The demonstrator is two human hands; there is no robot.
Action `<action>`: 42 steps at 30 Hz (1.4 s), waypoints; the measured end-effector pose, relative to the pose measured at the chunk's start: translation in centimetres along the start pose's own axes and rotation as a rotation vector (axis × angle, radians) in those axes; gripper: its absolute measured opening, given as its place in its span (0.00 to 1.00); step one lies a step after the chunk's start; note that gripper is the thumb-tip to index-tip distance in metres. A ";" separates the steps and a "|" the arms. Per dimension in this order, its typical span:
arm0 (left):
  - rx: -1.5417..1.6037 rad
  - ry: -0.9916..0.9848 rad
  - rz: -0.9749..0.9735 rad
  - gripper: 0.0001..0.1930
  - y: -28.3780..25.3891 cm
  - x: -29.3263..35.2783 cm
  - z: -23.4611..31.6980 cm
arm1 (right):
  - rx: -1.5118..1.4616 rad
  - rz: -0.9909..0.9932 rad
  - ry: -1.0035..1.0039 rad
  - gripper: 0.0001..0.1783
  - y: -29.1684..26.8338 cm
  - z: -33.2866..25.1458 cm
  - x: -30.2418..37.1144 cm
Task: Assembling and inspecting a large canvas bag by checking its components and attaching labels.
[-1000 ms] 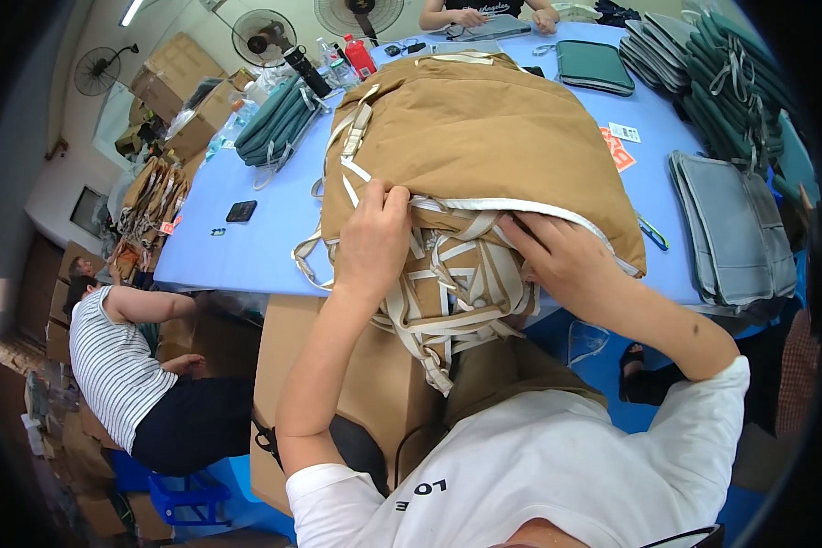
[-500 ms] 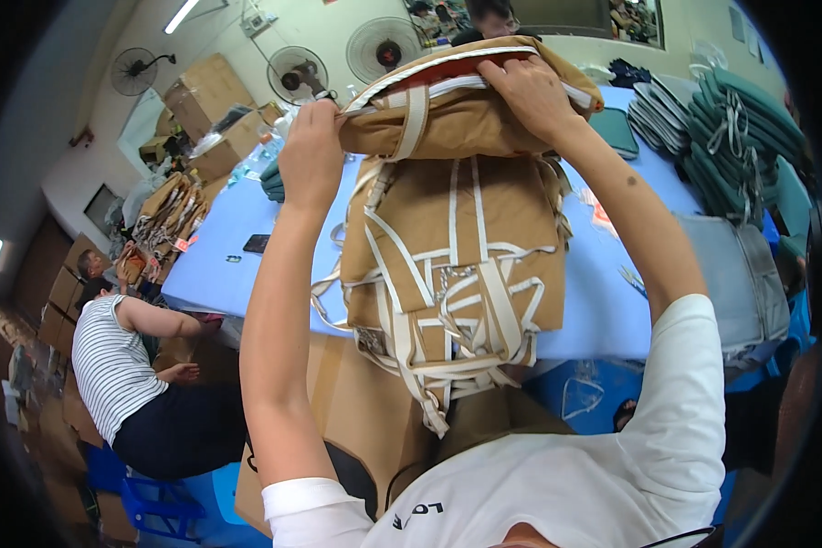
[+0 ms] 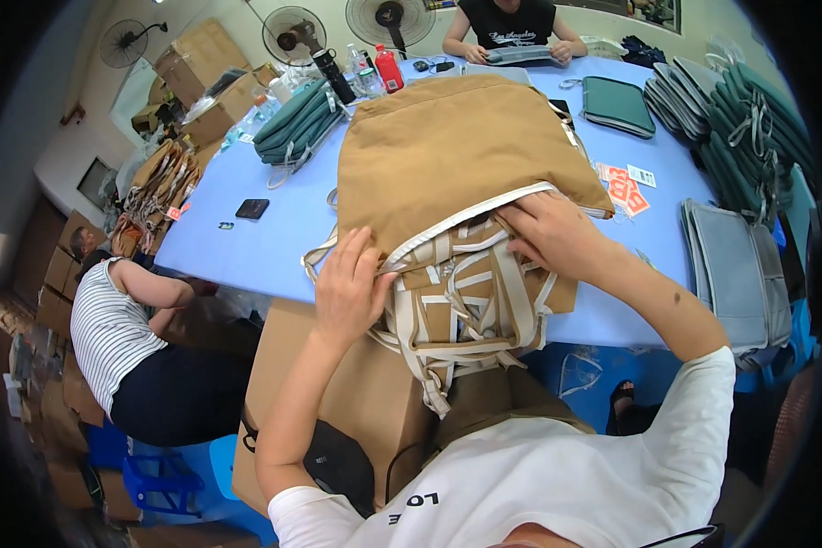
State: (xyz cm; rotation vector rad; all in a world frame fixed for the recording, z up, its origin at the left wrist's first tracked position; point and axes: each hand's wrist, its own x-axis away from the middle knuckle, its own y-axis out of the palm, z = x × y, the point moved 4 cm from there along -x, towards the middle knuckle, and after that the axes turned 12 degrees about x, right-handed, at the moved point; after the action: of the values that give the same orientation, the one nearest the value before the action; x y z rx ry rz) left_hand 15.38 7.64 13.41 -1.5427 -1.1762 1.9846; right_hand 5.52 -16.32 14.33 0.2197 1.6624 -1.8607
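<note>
A tan fabric bag (image 3: 457, 137) with white-trimmed edging lies spread across the near side of the table, its trimmed edge toward me. Beneath that edge shows a bundle of tan cloth with cream straps (image 3: 466, 310), which hangs over the table's front. My left hand (image 3: 345, 288) pinches the near left corner of the bag between thumb and fingers. At the edge's right part, my right hand (image 3: 557, 236) has its fingers curled on the white trim, with the fingertips partly tucked out of sight.
The blue-covered table (image 3: 219, 251) also bears green folded cases (image 3: 297, 128), a phone (image 3: 252, 209), a red bottle (image 3: 388, 68) and orange-red tags (image 3: 626, 190). Grey cases (image 3: 735, 274) lie at right. A co-worker (image 3: 507, 36) sits opposite; another person (image 3: 119, 338) bends at left beside a cardboard box (image 3: 338, 384).
The raised bag part has come down and now lies flat, spread away from me. Both my hands have moved lower and nearer, still on its edge.
</note>
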 end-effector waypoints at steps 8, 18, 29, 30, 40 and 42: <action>0.031 0.097 -0.109 0.31 4.0 -2.1 2.3 | -0.084 -0.208 0.102 0.34 -2.3 -4.1 -0.6; 0.050 0.158 0.068 0.16 5.4 -2.6 1.6 | 0.171 0.076 0.020 0.32 4.9 1.0 0.2; 0.098 0.082 0.009 0.21 5.7 -1.9 2.7 | -0.203 0.320 0.918 0.16 5.7 21.5 13.2; 0.102 0.063 0.012 0.21 5.7 -1.9 2.7 | -0.174 0.267 1.011 0.16 7.1 24.2 15.3; 0.095 0.015 -0.006 0.23 6.2 -1.5 2.6 | 0.170 -0.212 1.185 0.27 16.2 32.5 22.3; 0.109 0.001 -0.017 0.23 6.1 -1.4 2.6 | 0.230 -0.329 1.212 0.29 15.6 32.2 21.9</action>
State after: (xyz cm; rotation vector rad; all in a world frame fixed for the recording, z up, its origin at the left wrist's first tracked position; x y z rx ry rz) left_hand 14.65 2.03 9.62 -1.4749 -1.0584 2.0019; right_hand 5.65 -54.14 -3.73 1.4838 2.2851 -2.3385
